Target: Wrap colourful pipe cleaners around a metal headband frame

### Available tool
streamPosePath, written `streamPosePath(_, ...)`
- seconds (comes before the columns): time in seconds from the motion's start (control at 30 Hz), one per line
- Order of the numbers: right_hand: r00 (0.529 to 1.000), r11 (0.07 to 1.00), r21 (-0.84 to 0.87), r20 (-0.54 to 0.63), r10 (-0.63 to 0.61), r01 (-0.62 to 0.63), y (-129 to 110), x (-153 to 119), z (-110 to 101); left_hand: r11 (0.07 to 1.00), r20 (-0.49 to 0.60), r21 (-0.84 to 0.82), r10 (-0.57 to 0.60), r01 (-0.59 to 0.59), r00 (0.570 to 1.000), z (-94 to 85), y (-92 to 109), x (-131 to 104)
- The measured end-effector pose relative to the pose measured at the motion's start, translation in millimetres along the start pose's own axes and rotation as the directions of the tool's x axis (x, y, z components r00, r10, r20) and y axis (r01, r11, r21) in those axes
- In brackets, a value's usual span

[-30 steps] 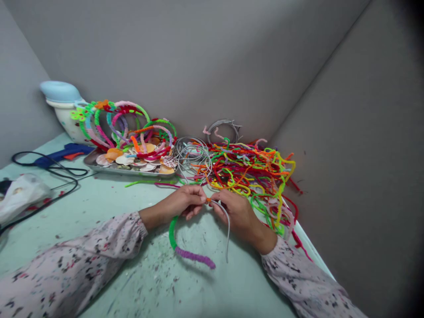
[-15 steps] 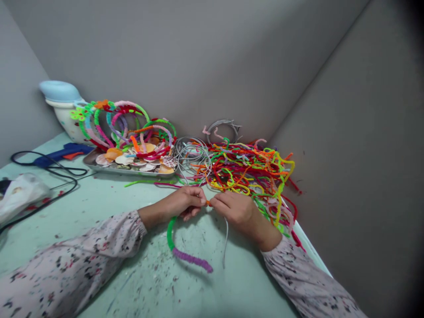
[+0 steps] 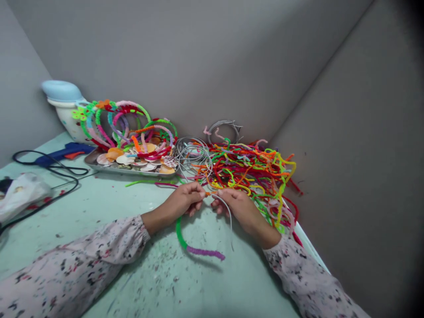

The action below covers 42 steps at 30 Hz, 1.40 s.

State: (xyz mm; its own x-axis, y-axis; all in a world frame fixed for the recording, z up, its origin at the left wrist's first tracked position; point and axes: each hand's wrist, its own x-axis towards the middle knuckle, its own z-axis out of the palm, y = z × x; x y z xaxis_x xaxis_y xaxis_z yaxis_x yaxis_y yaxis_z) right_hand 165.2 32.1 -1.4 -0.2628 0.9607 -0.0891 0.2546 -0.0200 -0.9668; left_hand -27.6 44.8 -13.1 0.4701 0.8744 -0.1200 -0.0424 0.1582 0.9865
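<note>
My left hand (image 3: 188, 197) is closed on a wrapped wire. From under it a covered stretch, green and then purple (image 3: 205, 253), curves down over the table. Between my two hands shows a short bit of orange pipe cleaner (image 3: 208, 194) wound on the wire. My right hand (image 3: 236, 206) pinches the orange strand close to the left fingertips. A bare grey wire end (image 3: 231, 223) arcs down beside the right fingers. Both hands are just above the tabletop.
Behind my hands lie coiled grey wires (image 3: 194, 154) and a heap of coloured pipe cleaners (image 3: 251, 165). A metal tray (image 3: 132, 171) holds shells and fuzzy rings. Leftward are a blue glue gun (image 3: 54, 155), its black cable, a plastic bag (image 3: 24, 194) and a blue-lidded container (image 3: 68, 117).
Both hands have risen slightly and the right fingers have turned. The green and purple stretch has swung right, and the bare wire end now arcs out beside the right hand.
</note>
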Motion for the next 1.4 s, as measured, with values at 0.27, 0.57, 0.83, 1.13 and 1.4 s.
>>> streamPosePath(0.27, 0.992, 0.958, 0.274, 0.111, 0.052, -0.081, -2.0, -3.5, 4.7, 0.997, 0.003, 0.062, 0.05, -0.05, 0.999, 2.5, -1.4, -2.4)
streamPosePath(0.57, 0.999, 0.977, 0.212, -0.018, 0.035, -0.03, -4.5, -4.8, 12.0, 0.999, -0.006, 0.05, 0.011, -0.01, 1.0, 4.5, 3.5, -3.6)
streamPosePath(0.83, 0.988, 0.993, -0.063, -0.107, -0.11, 0.104, -0.2, -5.1, 12.9, 0.998, 0.003, 0.058, 0.0, 0.0, 1.0, 4.9, 2.8, -3.7)
streamPosePath(1.13, 0.889, 0.787, -0.513, -0.09, -0.448, 0.344, -0.4, -10.7, 11.8, 0.999, 0.012, 0.048, -0.007, 0.006, 1.0, 3.1, 1.0, -2.4)
streamPosePath(1.4, 0.882, 0.784, -0.512, -0.102, -0.461, 0.351, 1.9, -11.5, 12.9, 0.999, 0.009, 0.035, -0.027, 0.027, 1.0, 3.3, 3.1, -1.6)
